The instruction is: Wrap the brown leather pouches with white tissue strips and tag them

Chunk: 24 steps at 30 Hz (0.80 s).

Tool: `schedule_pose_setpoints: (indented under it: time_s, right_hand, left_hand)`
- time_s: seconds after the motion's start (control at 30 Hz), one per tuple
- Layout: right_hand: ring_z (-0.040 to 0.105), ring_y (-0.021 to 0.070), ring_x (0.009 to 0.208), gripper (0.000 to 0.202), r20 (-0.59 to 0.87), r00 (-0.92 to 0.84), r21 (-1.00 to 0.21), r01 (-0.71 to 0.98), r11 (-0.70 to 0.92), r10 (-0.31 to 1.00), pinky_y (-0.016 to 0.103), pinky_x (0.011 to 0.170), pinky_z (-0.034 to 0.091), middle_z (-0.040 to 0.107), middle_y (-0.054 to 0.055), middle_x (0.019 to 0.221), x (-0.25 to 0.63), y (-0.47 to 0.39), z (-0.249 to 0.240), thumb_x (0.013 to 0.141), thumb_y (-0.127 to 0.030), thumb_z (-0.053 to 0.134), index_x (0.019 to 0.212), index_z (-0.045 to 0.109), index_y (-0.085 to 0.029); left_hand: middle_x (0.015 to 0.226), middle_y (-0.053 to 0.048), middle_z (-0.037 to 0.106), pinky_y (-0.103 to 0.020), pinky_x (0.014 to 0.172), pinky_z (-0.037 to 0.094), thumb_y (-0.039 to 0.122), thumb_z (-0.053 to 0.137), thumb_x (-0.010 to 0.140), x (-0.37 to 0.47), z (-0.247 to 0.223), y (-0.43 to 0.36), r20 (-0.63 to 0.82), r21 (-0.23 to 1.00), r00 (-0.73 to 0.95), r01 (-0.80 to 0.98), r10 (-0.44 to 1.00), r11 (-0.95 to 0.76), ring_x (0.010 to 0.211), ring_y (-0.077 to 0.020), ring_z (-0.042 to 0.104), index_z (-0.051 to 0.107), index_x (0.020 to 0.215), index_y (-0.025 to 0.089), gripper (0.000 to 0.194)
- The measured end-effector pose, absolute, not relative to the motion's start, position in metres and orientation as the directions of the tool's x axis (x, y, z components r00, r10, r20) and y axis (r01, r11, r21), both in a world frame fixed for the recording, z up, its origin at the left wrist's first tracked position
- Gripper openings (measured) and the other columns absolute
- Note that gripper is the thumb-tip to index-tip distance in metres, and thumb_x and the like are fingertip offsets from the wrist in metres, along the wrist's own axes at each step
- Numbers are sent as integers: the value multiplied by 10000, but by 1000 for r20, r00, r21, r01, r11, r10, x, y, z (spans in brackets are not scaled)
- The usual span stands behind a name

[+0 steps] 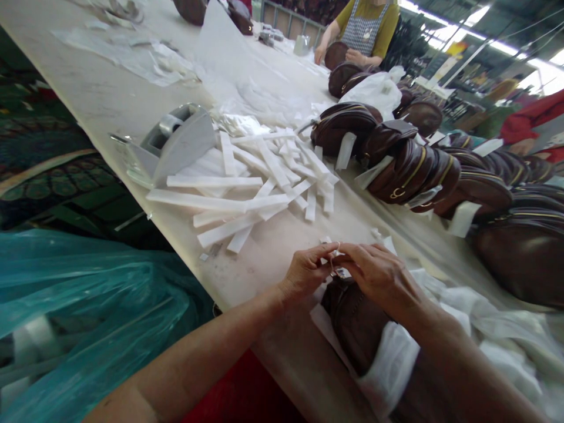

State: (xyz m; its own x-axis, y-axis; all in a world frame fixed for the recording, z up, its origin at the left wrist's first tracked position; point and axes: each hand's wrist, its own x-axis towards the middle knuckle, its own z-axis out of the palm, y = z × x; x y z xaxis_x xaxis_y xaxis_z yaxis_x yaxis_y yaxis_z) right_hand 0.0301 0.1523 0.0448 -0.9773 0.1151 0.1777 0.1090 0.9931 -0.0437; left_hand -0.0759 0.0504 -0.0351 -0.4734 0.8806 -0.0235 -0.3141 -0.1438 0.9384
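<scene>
A dark brown leather bag (pixel 359 323) lies at the near edge of the table, partly under my right forearm, with white tissue wrap (pixel 394 358) around its strap or side. At the bag's top end my left hand (pixel 306 270) and my right hand (pixel 379 273) meet, fingertips pinched close together. Between them shows a small, shiny metal piece (pixel 337 271), perhaps a ring or clasp, with something thin and pale looped at the fingers. It is too small to name surely. The fingers of both hands are bent and closed.
White paper or foam strips (pixel 264 170) lie heaped beyond my hands, beside a grey tape dispenser (pixel 176 138). Several brown bags (pixel 414 170) line the right side. Crumpled tissue (pixel 497 323) lies near right. Teal plastic (pixel 101 305) hangs left. A co-worker (pixel 368 29) handles a bag at the far side.
</scene>
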Motion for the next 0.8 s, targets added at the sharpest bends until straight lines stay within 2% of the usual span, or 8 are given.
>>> schedule_pose_setpoints:
  time_s: [0.07,0.13,0.23,0.3,0.37,0.43,0.6,0.8]
  right_hand:
    - [634,168,748,151,243,-943,-188,183,965,227,282,715,440,690,36,863,32,152,41,883,-221,504,1011,584,-216]
    - [648,179,781,247,286,-880,-308,291,906,380,288,708,468,690,41,896,34,153,35,854,-306,556,1084,553,-217]
    - [648,185,700,303,232,-790,-433,438,787,568,288,626,478,685,35,806,40,156,28,803,-399,598,1030,584,-199]
    - [632,174,642,259,161,-762,-494,489,719,628,281,591,467,675,19,743,43,157,26,797,-417,601,937,619,-200]
    - [631,169,663,215,120,-764,-545,483,685,634,275,605,467,673,8,738,43,155,27,807,-407,598,882,636,-209]
    - [629,160,690,186,149,-783,-563,436,702,604,269,628,472,669,3,757,42,153,30,819,-392,594,855,638,-215]
    - [622,140,661,154,356,-775,-477,329,815,522,258,615,497,633,14,784,36,147,33,832,-362,596,857,609,-211]
    - [624,130,698,117,427,-797,-417,244,875,426,266,645,532,605,38,895,36,144,33,845,-301,600,916,604,-208]
  left_hand:
    - [690,10,599,-155,424,405,224,666,663,-76,-38,51,-21,931,-501,-326,865,-166,470,-47,463,662,1097,179,436]
    - [699,3,598,-158,403,413,252,675,646,-77,-39,52,-56,913,-498,-375,865,-158,491,-63,482,645,1125,169,487]
    - [703,-7,599,-159,395,422,289,709,626,-79,-37,51,-107,898,-477,-422,872,-121,517,-79,505,621,1161,154,559]
    - [708,-10,604,-157,397,419,319,730,626,-80,-35,50,-114,901,-469,-421,876,-108,503,-74,507,608,1179,151,590]
    - [730,-13,616,-158,399,414,335,733,640,-79,-35,49,-95,915,-467,-388,879,-108,470,-61,498,604,1183,150,588]
    - [746,-13,627,-157,408,407,312,719,663,-77,-36,49,-49,937,-484,-325,874,-128,439,-44,478,619,1163,155,534]
    - [727,-5,637,-154,438,384,208,686,676,-73,-41,49,71,958,-547,-195,834,-209,455,-38,442,665,1090,175,416]
    - [751,-14,645,-166,449,401,216,664,693,-75,-38,48,80,952,-572,-199,817,-233,466,-46,443,659,1103,171,412]
